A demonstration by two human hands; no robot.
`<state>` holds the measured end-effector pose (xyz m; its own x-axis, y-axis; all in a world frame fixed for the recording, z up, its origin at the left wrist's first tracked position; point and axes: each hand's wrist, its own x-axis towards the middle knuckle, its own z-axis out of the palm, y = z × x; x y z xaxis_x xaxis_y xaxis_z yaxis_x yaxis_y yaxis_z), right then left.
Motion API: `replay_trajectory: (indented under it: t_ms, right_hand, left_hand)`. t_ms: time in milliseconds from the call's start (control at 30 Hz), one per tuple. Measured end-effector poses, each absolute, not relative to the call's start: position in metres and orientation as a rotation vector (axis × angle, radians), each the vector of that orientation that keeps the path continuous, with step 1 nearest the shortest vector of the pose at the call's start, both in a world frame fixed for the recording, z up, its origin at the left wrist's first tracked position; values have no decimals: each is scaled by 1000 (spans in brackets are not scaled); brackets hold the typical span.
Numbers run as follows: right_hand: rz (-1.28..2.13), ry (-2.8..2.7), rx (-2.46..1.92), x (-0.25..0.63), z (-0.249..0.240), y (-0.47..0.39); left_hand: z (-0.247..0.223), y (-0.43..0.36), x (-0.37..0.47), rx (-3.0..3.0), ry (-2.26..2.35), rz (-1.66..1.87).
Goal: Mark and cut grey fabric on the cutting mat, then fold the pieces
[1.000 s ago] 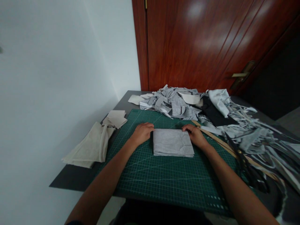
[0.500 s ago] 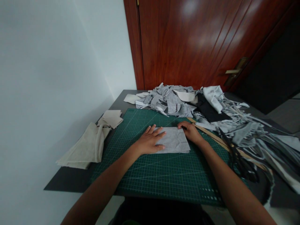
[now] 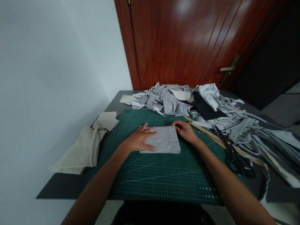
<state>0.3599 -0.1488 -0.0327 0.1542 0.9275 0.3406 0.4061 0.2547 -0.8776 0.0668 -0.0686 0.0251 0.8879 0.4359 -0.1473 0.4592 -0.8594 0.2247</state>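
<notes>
A stack of grey cloth pieces (image 3: 166,140), roughly rectangular, lies on a green cutting mat (image 3: 164,178) with a printed grid. My left hand (image 3: 142,139) rests flat on the stack's left part, fingers spread. At the far right corner, the fingertips of my right hand (image 3: 184,129) are closed together on the cloth's edge. Part of that corner is hidden by the fingers. Creases run across the right side of the top piece.
Black-handled scissors (image 3: 234,153) and a wooden strip (image 3: 211,134) lie on the right. Grey fabric scraps (image 3: 168,100) heap up at the back, beside a black cloth piece (image 3: 206,107). Folded cream cloth (image 3: 82,153) sits at the left, near the wall (image 3: 58,78).
The grey cloth stack and my left hand have shifted slightly left on the mat. My right hand stays at the far right corner. The whole view has turned a little.
</notes>
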Motion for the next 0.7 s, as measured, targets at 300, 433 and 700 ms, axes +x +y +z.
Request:
replay_trajectory:
  t_ms: [300, 433, 700]
  right_hand:
    - [771, -1182, -1320, 336, -41, -139]
    - [807, -1056, -1339, 337, -41, -140]
    - [644, -1078, -1622, 327, -28, -144]
  left_hand:
    - [27, -44, 44, 2747, 933, -123]
    - [12, -38, 46, 2714, 903, -42]
    - [-3, -36, 60, 2897, 839, 133]
